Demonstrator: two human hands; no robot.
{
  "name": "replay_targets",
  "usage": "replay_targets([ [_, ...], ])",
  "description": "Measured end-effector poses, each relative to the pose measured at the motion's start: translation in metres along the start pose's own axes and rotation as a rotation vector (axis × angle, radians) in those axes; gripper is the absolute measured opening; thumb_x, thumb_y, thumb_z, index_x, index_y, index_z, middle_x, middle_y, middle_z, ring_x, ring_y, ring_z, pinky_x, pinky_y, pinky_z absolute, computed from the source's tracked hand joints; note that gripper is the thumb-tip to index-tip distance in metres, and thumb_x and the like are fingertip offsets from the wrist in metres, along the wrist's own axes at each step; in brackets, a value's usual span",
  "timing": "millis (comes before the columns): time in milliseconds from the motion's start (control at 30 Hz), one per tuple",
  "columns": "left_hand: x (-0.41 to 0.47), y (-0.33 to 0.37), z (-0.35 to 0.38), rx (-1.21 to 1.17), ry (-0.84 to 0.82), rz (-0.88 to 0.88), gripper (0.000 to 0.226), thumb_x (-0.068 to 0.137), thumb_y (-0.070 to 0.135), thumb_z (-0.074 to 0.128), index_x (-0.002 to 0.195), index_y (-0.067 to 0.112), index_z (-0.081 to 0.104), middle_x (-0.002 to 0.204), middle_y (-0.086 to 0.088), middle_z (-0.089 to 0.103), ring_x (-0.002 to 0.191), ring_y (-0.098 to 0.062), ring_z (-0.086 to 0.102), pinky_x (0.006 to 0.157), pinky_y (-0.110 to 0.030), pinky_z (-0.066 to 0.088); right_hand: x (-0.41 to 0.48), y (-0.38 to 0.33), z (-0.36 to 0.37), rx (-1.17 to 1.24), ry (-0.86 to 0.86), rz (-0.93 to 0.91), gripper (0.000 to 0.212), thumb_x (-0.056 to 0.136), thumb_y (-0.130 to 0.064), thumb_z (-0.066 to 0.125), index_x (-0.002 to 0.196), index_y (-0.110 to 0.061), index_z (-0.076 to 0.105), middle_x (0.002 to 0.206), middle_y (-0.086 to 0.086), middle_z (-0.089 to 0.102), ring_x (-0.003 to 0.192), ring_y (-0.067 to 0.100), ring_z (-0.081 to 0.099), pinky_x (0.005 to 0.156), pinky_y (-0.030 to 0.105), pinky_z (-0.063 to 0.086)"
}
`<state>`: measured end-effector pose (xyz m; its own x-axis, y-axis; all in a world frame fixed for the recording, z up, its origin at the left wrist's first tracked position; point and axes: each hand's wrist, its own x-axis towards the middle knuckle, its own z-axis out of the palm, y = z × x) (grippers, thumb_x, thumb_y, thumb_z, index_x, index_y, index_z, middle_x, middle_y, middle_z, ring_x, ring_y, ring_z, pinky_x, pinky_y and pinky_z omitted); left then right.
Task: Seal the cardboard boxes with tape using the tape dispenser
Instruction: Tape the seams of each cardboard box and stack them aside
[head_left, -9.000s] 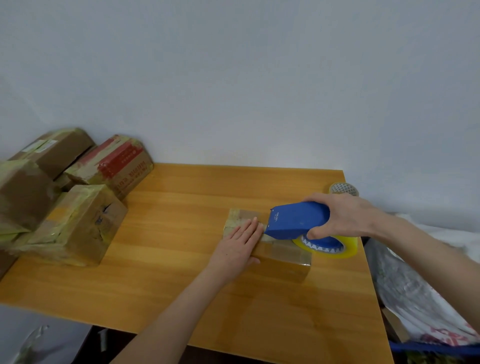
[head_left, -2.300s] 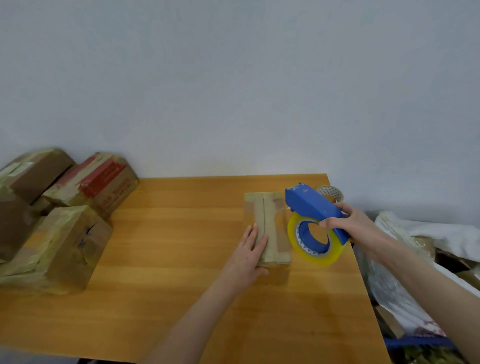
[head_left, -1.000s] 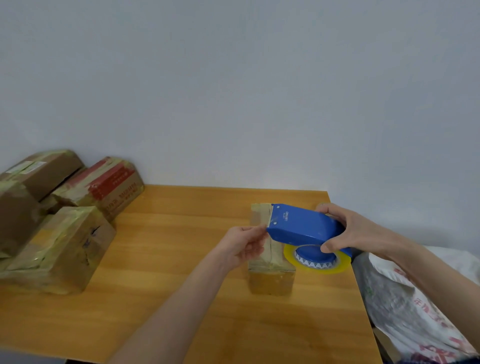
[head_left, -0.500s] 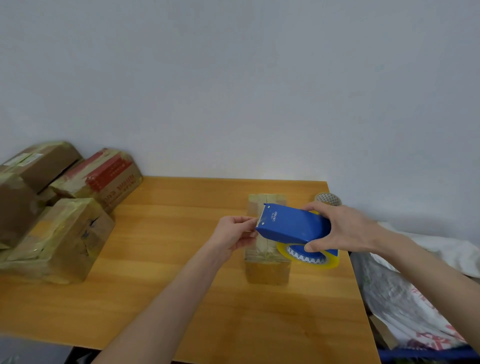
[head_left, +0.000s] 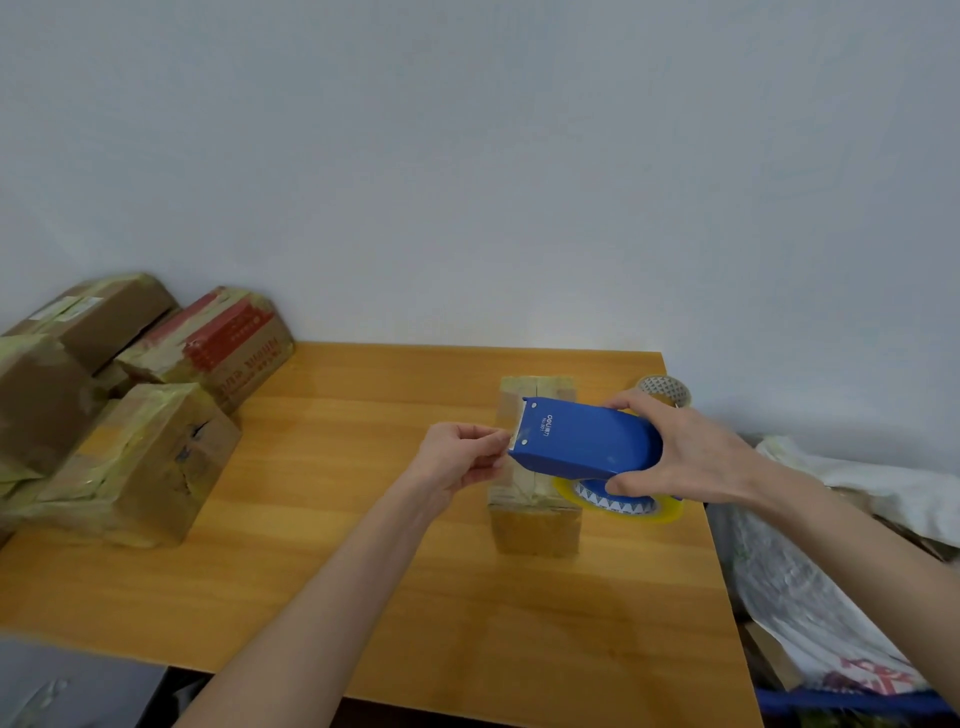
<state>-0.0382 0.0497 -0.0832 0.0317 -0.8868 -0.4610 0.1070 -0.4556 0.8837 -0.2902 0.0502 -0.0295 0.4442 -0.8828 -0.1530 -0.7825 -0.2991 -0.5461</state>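
Note:
A small cardboard box (head_left: 535, 525), wrapped in clear tape, stands on the wooden table (head_left: 363, 519) right of centre. Above it my right hand (head_left: 685, 452) grips the blue tape dispenser (head_left: 582, 439), which lies flat with its cutting edge pointing left. The yellowish tape roll (head_left: 623, 506) shows beneath the dispenser. My left hand (head_left: 457, 457) is at the dispenser's mouth, fingertips pinching the free end of the tape there. The box's top is mostly hidden by the dispenser.
Several taped cardboard boxes (head_left: 140, 457) are piled at the table's left end. A spare tape roll (head_left: 665, 392) sits at the far right corner. White plastic bags (head_left: 810, 597) lie off the right edge. A white wall stands behind.
The box was turned lengthwise earlier. In the last second my left hand stayed pinching at the dispenser's mouth while the dispenser shifted slightly left over the box.

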Motion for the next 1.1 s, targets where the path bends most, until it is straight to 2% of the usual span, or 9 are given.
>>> replay_targets([
  [167,-0.002,-0.004,-0.028,0.017,0.111,-0.005,0.004,0.085,0.006,0.07,0.086,0.003,0.067,0.067,-0.003,0.063,0.056,-0.012,0.059,0.058,-0.023,0.057,-0.013,0.017,-0.008,0.022,-0.031,0.058,0.062,0.064,-0.047,0.08,0.109,-0.053,0.038,0.09,-0.022,0.059,0.073,0.006,0.063,0.063,0.023,0.051],
  [267,-0.005,-0.014,-0.052,0.012,0.173,-0.017,0.005,0.085,0.005,0.07,0.082,0.003,0.066,0.065,-0.004,0.06,0.054,-0.013,0.057,0.058,-0.022,0.057,-0.023,0.037,-0.013,0.012,-0.054,0.096,0.059,0.052,-0.056,0.068,0.103,-0.057,0.038,0.093,-0.019,0.062,0.075,0.008,0.065,0.066,0.029,0.055],
  [333,-0.006,-0.023,-0.055,0.024,0.189,-0.024,0.007,0.085,0.004,0.07,0.081,0.002,0.065,0.065,-0.004,0.059,0.053,-0.013,0.056,0.057,-0.022,0.057,-0.027,0.046,-0.011,0.029,-0.083,0.114,0.059,0.055,-0.052,0.072,0.105,-0.056,0.04,0.096,-0.016,0.063,0.077,0.01,0.066,0.068,0.031,0.057],
  [400,-0.006,-0.031,-0.052,0.009,0.198,-0.031,0.007,0.085,0.004,0.07,0.08,0.001,0.065,0.067,-0.005,0.058,0.053,-0.014,0.055,0.054,-0.021,0.055,-0.031,0.053,-0.008,0.063,-0.096,0.121,0.059,0.066,-0.038,0.082,0.107,-0.051,0.042,0.097,-0.012,0.064,0.08,0.013,0.067,0.072,0.032,0.057],
  [500,-0.002,-0.041,-0.047,0.018,0.218,-0.052,0.007,0.085,0.004,0.07,0.082,0.001,0.065,0.066,-0.005,0.059,0.053,-0.015,0.056,0.054,-0.021,0.055,-0.034,0.061,-0.005,0.105,-0.107,0.12,0.059,0.073,-0.023,0.082,0.111,-0.047,0.044,0.102,-0.009,0.063,0.085,0.016,0.067,0.076,0.033,0.057],
  [667,0.005,-0.062,-0.035,0.081,0.267,-0.036,0.007,0.086,0.005,0.07,0.085,0.0,0.066,0.068,-0.007,0.059,0.054,-0.016,0.055,0.056,-0.023,0.056,-0.031,0.073,0.013,-0.012,-0.126,0.151,0.064,0.071,-0.033,0.081,0.116,-0.047,0.038,0.098,-0.017,0.06,0.08,0.008,0.064,0.068,0.023,0.052],
  [767,0.009,-0.065,-0.033,0.091,0.271,-0.03,0.006,0.086,0.006,0.07,0.085,0.0,0.066,0.067,-0.006,0.059,0.055,-0.017,0.055,0.056,-0.023,0.056,-0.028,0.079,0.016,-0.018,-0.116,0.168,0.065,0.071,-0.035,0.081,0.118,-0.045,0.038,0.098,-0.017,0.06,0.081,0.008,0.063,0.07,0.025,0.052],
  [900,0.014,-0.073,-0.03,0.126,0.262,-0.061,0.007,0.088,0.006,0.068,0.088,0.001,0.065,0.069,-0.007,0.06,0.058,-0.017,0.056,0.055,-0.021,0.056,-0.023,0.086,0.025,-0.036,-0.16,0.194,0.065,0.069,-0.04,0.08,0.117,-0.046,0.037,0.098,-0.017,0.061,0.084,0.01,0.064,0.079,0.037,0.055],
  [1100,0.022,-0.079,-0.031,0.196,0.241,-0.087,0.008,0.089,0.008,0.066,0.09,0.0,0.067,0.066,-0.007,0.062,0.051,-0.012,0.057,0.054,-0.021,0.054,-0.015,0.087,0.045,0.016,-0.194,0.218,0.063,0.07,-0.04,0.079,0.116,-0.045,0.037,0.097,-0.016,0.06,0.085,0.009,0.063,0.08,0.039,0.055],
])
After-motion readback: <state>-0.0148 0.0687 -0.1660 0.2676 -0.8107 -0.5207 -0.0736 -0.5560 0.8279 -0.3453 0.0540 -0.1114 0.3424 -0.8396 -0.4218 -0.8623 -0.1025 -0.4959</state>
